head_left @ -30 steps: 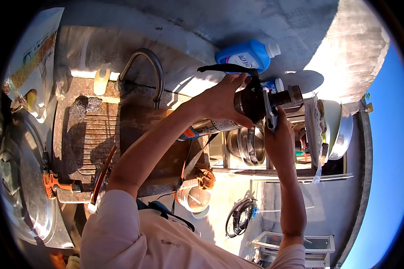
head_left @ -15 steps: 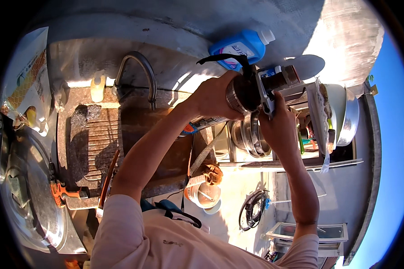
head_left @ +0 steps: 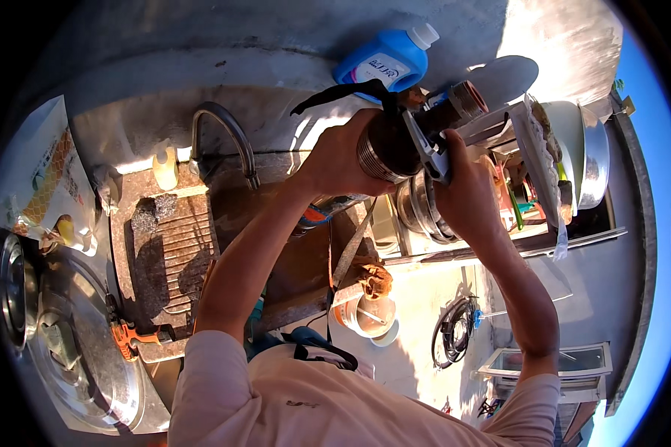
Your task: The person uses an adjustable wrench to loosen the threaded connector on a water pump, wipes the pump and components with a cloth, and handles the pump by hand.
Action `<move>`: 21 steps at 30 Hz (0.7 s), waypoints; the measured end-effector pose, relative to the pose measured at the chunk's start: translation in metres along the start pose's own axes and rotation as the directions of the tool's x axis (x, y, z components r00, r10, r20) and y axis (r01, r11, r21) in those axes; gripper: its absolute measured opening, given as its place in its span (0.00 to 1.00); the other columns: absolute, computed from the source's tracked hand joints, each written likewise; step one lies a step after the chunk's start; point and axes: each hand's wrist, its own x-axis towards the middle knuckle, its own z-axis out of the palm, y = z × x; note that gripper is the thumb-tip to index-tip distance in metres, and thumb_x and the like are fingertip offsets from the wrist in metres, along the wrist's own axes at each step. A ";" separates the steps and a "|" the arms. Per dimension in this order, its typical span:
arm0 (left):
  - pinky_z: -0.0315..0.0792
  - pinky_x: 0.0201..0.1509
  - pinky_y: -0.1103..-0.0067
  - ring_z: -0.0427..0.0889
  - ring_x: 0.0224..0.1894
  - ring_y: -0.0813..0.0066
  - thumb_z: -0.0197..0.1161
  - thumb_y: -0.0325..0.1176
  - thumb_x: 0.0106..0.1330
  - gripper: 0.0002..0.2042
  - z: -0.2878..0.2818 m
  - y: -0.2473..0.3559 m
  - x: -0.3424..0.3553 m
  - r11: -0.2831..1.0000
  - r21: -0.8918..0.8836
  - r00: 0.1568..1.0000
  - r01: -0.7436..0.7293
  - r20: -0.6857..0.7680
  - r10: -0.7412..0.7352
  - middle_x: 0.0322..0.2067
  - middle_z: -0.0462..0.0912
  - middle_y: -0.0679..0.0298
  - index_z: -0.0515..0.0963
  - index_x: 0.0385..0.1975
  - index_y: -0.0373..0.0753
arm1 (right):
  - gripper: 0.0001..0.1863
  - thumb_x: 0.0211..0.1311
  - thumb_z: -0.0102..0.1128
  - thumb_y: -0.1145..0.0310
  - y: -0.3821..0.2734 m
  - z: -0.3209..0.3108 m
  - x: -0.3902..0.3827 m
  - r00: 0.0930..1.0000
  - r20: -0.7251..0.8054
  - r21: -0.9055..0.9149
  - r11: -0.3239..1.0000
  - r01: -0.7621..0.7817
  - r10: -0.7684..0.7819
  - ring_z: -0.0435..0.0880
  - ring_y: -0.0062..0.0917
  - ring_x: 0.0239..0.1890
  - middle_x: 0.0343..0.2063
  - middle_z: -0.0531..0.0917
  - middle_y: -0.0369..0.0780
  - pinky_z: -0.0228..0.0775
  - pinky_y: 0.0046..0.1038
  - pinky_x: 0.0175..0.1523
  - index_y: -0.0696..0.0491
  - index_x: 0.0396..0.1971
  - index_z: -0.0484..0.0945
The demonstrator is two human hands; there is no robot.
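I hold a dark pipe fitting (head_left: 391,134) with threaded ends and a black strap (head_left: 343,93) up over the stone sink (head_left: 250,223). My left hand (head_left: 335,156) is wrapped round its wide threaded end, the fingertips partly hidden behind it. My right hand (head_left: 466,197) grips a silver metal tool (head_left: 425,149), apparently a wrench, set on the fitting's middle beside the narrower threaded end (head_left: 466,100). Below the fitting, behind my left wrist, a long object with an orange and blue end (head_left: 313,216) is only partly visible.
Around me are a steel faucet (head_left: 224,119), a blue jug (head_left: 380,63) by the wall, a ribbed drainboard (head_left: 179,261), an orange drill (head_left: 130,339), a metal lid (head_left: 89,380), stacked steel bowls (head_left: 417,216), a bucket (head_left: 361,320) and a coiled black hose (head_left: 447,335).
The view has shifted, so the sink and drill sit farther right and lower. Both hands appear higher in the picture, still holding the fitting and tool, which look slightly more tilted.
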 end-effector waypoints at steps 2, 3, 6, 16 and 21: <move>0.70 0.57 0.70 0.79 0.52 0.58 0.80 0.42 0.32 0.46 0.003 -0.004 0.001 1.000 -0.014 1.000 -0.011 0.007 0.011 0.48 0.78 0.52 0.66 0.56 0.35 | 0.33 0.46 0.56 0.80 0.005 0.002 0.001 1.000 -0.007 -0.001 1.000 0.008 -0.008 0.79 0.55 0.29 0.24 0.79 0.57 0.70 0.49 0.34 0.59 0.57 0.62; 0.70 0.57 0.70 0.78 0.52 0.57 0.80 0.42 0.32 0.46 0.003 -0.005 0.001 1.000 -0.007 1.000 -0.004 0.010 0.004 0.49 0.78 0.52 0.65 0.56 0.35 | 0.32 0.47 0.56 0.79 0.005 0.003 0.001 1.000 -0.017 -0.005 1.000 0.012 -0.012 0.79 0.55 0.29 0.24 0.79 0.57 0.70 0.50 0.34 0.58 0.57 0.63; 0.68 0.59 0.70 0.77 0.54 0.60 0.80 0.42 0.33 0.47 0.004 -0.010 0.001 1.000 0.000 1.000 -0.018 0.017 0.018 0.50 0.77 0.54 0.64 0.58 0.35 | 0.30 0.50 0.58 0.76 0.002 0.002 0.001 1.000 -0.005 -0.020 0.999 -0.031 0.030 0.79 0.55 0.28 0.23 0.79 0.57 0.69 0.51 0.32 0.58 0.57 0.63; 0.69 0.58 0.71 0.74 0.55 0.66 0.82 0.38 0.36 0.46 0.009 -0.022 -0.001 0.987 -0.159 0.999 -0.029 0.007 0.031 0.52 0.75 0.59 0.64 0.59 0.37 | 0.21 0.53 0.56 0.72 0.005 0.004 0.002 0.997 -0.051 -0.079 0.995 0.057 -0.061 0.80 0.53 0.26 0.20 0.80 0.53 0.70 0.50 0.30 0.58 0.48 0.64; 0.68 0.60 0.70 0.73 0.57 0.64 0.82 0.38 0.35 0.49 0.009 -0.016 -0.006 0.997 -0.076 1.000 -0.002 0.014 0.003 0.54 0.73 0.57 0.61 0.62 0.38 | 0.19 0.54 0.55 0.71 0.012 0.009 0.003 0.992 -0.088 -0.113 0.991 0.076 -0.087 0.80 0.51 0.25 0.19 0.79 0.52 0.71 0.50 0.29 0.57 0.46 0.64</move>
